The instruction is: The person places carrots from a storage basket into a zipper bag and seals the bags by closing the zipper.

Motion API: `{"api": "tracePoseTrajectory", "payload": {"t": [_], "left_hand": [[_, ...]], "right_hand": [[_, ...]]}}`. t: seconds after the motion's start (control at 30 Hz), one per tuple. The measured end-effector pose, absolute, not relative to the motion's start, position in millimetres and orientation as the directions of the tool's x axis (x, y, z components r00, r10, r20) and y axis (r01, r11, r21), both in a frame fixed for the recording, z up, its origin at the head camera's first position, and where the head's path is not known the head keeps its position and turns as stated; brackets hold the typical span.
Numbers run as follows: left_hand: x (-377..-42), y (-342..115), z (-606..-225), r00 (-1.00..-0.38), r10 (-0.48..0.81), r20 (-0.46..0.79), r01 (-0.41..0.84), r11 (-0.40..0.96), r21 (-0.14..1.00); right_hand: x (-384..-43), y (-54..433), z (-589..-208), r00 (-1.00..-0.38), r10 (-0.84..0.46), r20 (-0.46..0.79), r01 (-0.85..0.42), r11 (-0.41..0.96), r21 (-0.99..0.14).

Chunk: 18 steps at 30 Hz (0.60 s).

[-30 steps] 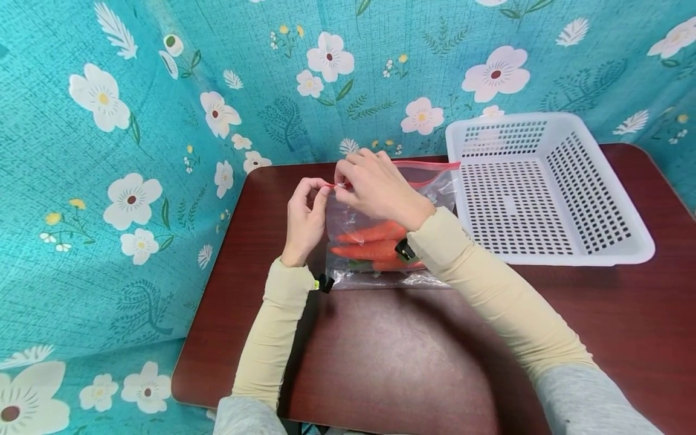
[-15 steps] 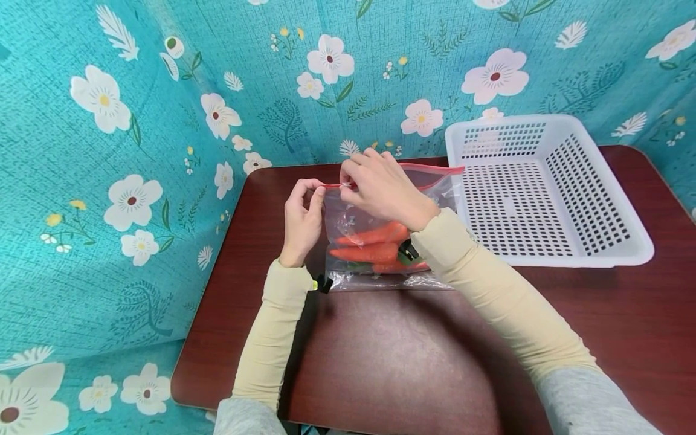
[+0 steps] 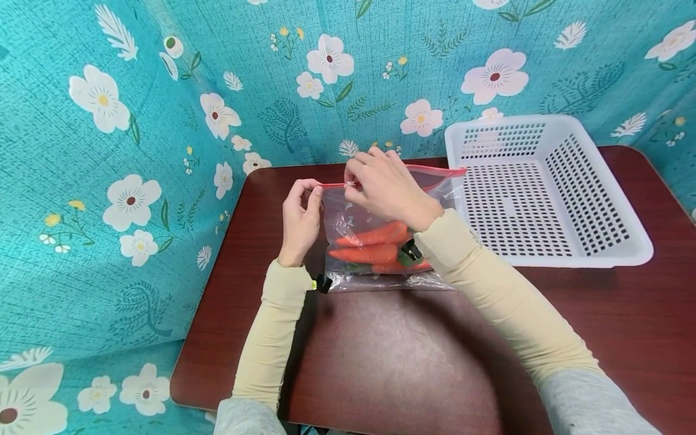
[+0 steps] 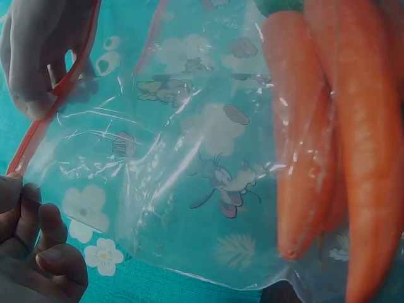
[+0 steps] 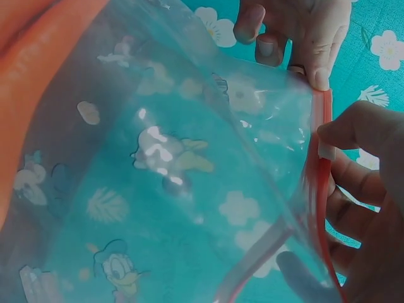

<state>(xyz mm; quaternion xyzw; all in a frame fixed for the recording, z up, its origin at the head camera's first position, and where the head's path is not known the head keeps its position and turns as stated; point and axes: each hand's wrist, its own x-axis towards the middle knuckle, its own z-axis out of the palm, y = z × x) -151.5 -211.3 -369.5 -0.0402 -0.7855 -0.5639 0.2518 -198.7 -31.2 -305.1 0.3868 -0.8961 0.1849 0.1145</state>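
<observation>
Between my hands is a clear zip bag (image 3: 339, 211) with a red zip edge and printed cartoon figures. Several orange carrots (image 3: 370, 252) with bits of green lie in its lower part. At the bag's top left corner, my left hand (image 3: 301, 223) pinches the red edge between thumb and fingers. A short way along the same edge, my right hand (image 3: 387, 188) pinches a small whitish slider (image 5: 326, 150). To the left of the slider the two red strips run together. On its right they stand apart, so the bag gapes there.
A white perforated plastic basket (image 3: 644, 244) stands at the right, close beside the bag. Dark red-brown tabletop (image 3: 380, 356) stretches in front. A turquoise flowered cloth (image 3: 261, 72) hangs behind the table and along its left side.
My right hand has moved slightly rightward along the red edge with the slider. My left hand has shifted a little left with the corner. The gap between the hands has grown.
</observation>
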Motion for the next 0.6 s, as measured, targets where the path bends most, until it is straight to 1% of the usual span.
{"api": "tracePoseTrajectory", "payload": {"t": [0.13,0.3,0.6], "left_hand": [[-143.1,-205.8,-356.6,-0.878,-0.23,0.419,0.329,0.345,0.879],[-142.5,-206.9,-356.4,-0.878,-0.247,0.41,0.322,0.327,0.888],[-138.5,-205.7,-349.7,-0.863,-0.27,0.426,0.321,0.357,0.877]], "right_hand": [[-199.8,-28.6,-306.3,-0.673,-0.65,0.353,-0.736,0.635,-0.236],[-200.1,-25.1,-306.5,-0.683,-0.643,0.347,-0.727,0.645,-0.235],[-201.4,-18.0,-307.9,-0.699,-0.625,0.346,-0.71,0.661,-0.242]]}}
